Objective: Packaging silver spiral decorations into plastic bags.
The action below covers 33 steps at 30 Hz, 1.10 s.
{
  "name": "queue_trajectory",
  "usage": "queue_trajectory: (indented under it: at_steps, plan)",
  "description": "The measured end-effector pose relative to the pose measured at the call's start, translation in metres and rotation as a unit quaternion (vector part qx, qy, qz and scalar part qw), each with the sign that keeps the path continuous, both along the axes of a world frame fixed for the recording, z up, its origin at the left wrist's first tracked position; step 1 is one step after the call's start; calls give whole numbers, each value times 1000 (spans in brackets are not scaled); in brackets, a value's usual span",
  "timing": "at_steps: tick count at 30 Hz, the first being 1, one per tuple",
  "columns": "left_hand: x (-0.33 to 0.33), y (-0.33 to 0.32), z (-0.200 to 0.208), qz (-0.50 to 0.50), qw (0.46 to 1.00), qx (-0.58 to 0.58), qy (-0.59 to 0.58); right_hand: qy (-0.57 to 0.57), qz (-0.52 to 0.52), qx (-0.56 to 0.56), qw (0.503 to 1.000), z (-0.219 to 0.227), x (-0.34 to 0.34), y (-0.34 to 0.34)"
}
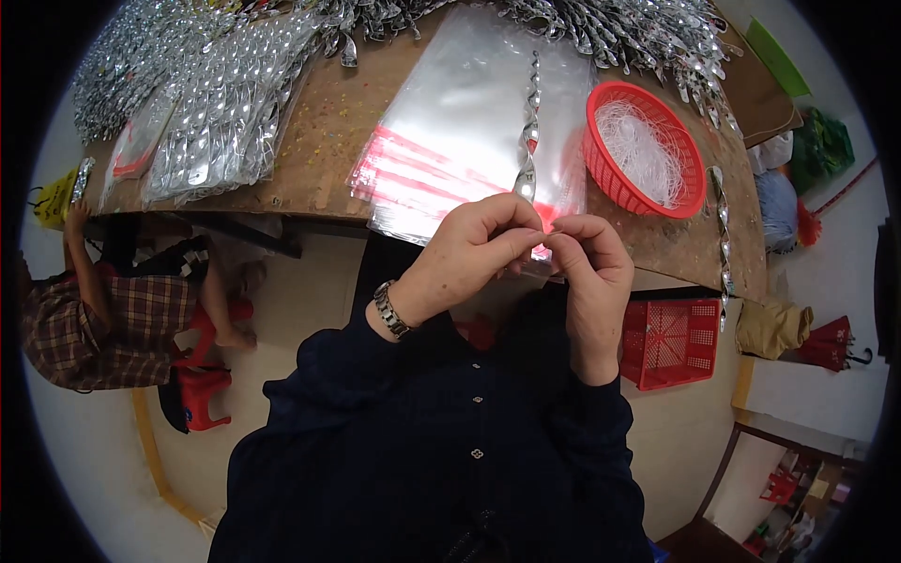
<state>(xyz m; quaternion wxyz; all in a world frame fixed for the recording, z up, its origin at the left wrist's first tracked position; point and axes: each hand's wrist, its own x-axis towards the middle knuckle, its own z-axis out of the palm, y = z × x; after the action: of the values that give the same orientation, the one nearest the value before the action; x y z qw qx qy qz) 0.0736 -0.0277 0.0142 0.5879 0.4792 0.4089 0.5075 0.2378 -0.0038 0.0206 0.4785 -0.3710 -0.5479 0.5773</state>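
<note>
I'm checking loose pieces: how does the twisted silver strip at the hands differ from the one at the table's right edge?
The held strip runs to the left hand and right hand; no hand touches the edge strip. The held strip shows over plastic bags; the edge strip overhangs the table. Both are silver and twisted.

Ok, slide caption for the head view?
Left hand and right hand meet at a twisted silver strip over clear bags, beside a red basket of white strands.

Red crate point(668, 373) (dark-red umbrella point(822, 343) and tan sack point(770, 328) nearby), red stool point(199, 385) far left.
</note>
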Motion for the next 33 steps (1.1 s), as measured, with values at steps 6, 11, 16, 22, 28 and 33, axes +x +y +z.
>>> queue_trajectory:
  at_steps: [6,11,16,22,28,33]
  plan:
    - [1,-1,0,6,1000,-1,-8,9,8,3,1000,-3,2,0]
    - [2,-1,0,11,1000,3,-12,10,7,1,1000,-4,2,0]
    - [3,-2,-1,14,1000,12,-21,11,11,1,1000,-4,1,-1]
    - [3,-3,1,17,1000,20,-17,5,9,0,1000,-4,1,-2]
    - [4,-3,0,20,999,26,-15,4,10,1,1000,-4,1,-2]
    - [5,-3,1,20,999,28,-5,-4,6,1,1000,-3,1,-3]
